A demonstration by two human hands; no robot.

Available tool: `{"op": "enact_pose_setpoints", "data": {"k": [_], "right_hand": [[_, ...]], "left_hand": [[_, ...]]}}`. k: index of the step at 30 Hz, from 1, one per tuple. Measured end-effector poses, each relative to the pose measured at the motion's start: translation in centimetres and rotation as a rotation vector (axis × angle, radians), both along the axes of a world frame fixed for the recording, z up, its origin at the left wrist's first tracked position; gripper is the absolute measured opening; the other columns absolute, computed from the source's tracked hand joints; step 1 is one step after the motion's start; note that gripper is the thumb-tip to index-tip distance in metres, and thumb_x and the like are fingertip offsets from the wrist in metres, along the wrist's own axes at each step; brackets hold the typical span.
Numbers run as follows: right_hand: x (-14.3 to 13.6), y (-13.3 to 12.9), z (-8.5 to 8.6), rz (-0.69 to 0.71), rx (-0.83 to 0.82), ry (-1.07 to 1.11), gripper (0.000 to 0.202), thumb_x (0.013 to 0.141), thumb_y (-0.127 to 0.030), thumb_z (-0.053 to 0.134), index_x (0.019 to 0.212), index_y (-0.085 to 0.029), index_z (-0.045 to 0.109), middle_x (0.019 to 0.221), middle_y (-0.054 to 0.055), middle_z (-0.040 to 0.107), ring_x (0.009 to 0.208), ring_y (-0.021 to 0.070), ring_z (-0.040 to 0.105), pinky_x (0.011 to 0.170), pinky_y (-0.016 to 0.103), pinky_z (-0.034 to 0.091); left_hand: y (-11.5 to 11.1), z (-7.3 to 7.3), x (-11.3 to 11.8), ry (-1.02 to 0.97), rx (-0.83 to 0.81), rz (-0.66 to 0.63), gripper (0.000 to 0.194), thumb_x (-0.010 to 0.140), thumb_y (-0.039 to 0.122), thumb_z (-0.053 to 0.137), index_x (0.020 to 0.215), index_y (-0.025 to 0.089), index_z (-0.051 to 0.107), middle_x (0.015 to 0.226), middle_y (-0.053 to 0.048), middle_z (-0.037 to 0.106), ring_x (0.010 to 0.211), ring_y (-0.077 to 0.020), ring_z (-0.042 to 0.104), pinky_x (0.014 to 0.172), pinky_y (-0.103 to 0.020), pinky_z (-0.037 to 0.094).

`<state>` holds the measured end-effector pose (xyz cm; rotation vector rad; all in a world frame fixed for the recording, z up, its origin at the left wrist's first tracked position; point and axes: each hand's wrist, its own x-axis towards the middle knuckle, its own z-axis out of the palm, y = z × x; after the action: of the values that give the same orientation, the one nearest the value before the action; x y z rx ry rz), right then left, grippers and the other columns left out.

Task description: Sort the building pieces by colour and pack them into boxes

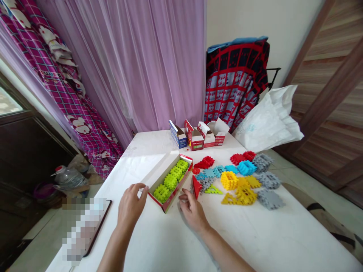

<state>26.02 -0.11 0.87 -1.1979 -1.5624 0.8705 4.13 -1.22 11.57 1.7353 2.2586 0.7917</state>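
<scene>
A long red-edged cardboard box (166, 207) lies on the white table with its white lid flap (160, 172) folded out to the left. Lime-green toothed building blocks (171, 182) sit in a row inside it. My left hand (132, 206) is at the flap's near corner, fingers loosely bent and holding nothing; whether they touch the cardboard I cannot tell. To the right of the box rests my right hand (193, 211), its fingers slightly curled and apart, with nothing in them. Just beyond its fingertips are a red triangular piece (196, 186) and a lime-green triangular piece (214, 190).
Yellow blocks (246, 194), blue blocks (246, 167), grey blocks (269, 199) and red blocks (205, 162) are grouped on the table's right. Several opened small cartons (196, 143) line the back. A pixelated phone-like object (87, 230) lies front left. A white bag (269, 121) stands behind right.
</scene>
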Motion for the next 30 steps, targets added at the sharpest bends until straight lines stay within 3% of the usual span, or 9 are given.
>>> {"op": "enact_pose_setpoints", "data": {"k": [2,4,7,9,11,13,18,25,30], "right_hand": [[-0.1,0.1,-0.1,0.038,0.002,-0.014,0.047,0.081,-0.023,0.05,0.128,-0.019,0.052,0.098,0.006,0.073,0.072,0.0149,0.069,0.073,0.027,0.056],[-0.4,0.2,-0.1,0.085,0.003,-0.046,0.054,0.079,-0.021,0.052,0.133,-0.02,0.049,0.102,0.005,0.073,0.067,0.0145,0.068,0.071,0.027,0.056],[-1.0,0.6,-0.2,0.141,0.006,-0.118,0.058,0.079,-0.019,0.052,0.137,-0.022,0.047,0.107,0.005,0.073,0.071,0.0157,0.069,0.076,0.029,0.056],[-1.3,0.9,-0.1,0.178,0.005,-0.176,0.061,0.079,-0.018,0.051,0.139,-0.023,0.045,0.112,0.004,0.071,0.074,0.0158,0.069,0.08,0.03,0.055],[-1.6,1.1,0.1,0.207,0.014,-0.233,0.064,0.079,-0.016,0.05,0.142,-0.025,0.042,0.116,0.003,0.07,0.074,0.0157,0.069,0.083,0.031,0.054],[-1.7,1.1,0.3,0.227,0.033,-0.285,0.064,0.078,-0.015,0.05,0.141,-0.026,0.043,0.116,0.003,0.07,0.076,0.0162,0.069,0.085,0.032,0.053],[-1.4,0.8,0.2,0.261,0.059,-0.339,0.05,0.078,-0.016,0.049,0.127,-0.022,0.057,0.107,0.005,0.072,0.084,0.0179,0.068,0.086,0.033,0.052],[-0.9,0.5,0.1,0.25,0.044,-0.18,0.031,0.083,-0.023,0.046,0.108,-0.02,0.066,0.092,0.006,0.075,0.085,0.0191,0.07,0.082,0.031,0.053],[1.1,1.1,0.4,0.185,-0.019,-0.103,0.021,0.085,-0.029,0.046,0.088,-0.023,0.066,0.08,0.005,0.074,0.075,0.0197,0.07,0.071,0.03,0.055]], "left_hand": [[-1.5,-1.6,-0.5,-0.074,-0.069,0.08,0.041,0.082,0.058,0.045,0.088,0.022,0.065,0.096,-0.01,0.071,0.084,-0.0286,0.065,0.074,-0.038,0.047],[-2.6,-3.7,-0.8,-0.276,-0.147,0.105,0.045,0.079,0.062,0.049,0.092,0.022,0.065,0.097,-0.011,0.072,0.093,-0.0308,0.066,0.078,-0.04,0.049],[-2.5,-6.2,-0.4,-0.755,-0.067,0.134,0.061,0.081,0.062,0.05,0.124,0.02,0.055,0.13,-0.015,0.06,0.116,-0.0288,0.06,0.087,-0.037,0.05],[-1.4,-6.7,0.3,-0.955,0.035,0.134,0.062,0.084,0.06,0.047,0.131,0.02,0.049,0.139,-0.013,0.054,0.125,-0.0254,0.054,0.097,-0.037,0.046],[0.4,-6.4,0.8,-1.018,0.082,0.087,0.056,0.08,0.051,0.057,0.125,0.019,0.054,0.136,-0.011,0.057,0.125,-0.0244,0.053,0.102,-0.036,0.043],[2.3,-5.8,1.0,-1.081,0.089,0.079,0.046,0.073,0.042,0.061,0.111,0.016,0.06,0.12,-0.012,0.067,0.113,-0.0258,0.062,0.097,-0.037,0.046],[5.6,-4.6,-0.8,-1.09,0.068,0.079,0.035,0.062,0.026,0.054,0.096,0.017,0.061,0.091,-0.006,0.074,0.088,-0.0241,0.069,0.08,-0.037,0.054],[6.9,-2.9,-4.5,-1.083,-0.061,0.047,0.035,0.055,0.022,0.055,0.088,0.017,0.063,0.065,0.0,0.07,0.064,-0.0219,0.068,0.059,-0.033,0.055],[6.5,-3.3,-5.3,-1.092,-0.063,0.069,0.037,0.056,0.024,0.054,0.092,0.017,0.062,0.067,0.001,0.07,0.065,-0.0216,0.068,0.058,-0.032,0.054]]}}
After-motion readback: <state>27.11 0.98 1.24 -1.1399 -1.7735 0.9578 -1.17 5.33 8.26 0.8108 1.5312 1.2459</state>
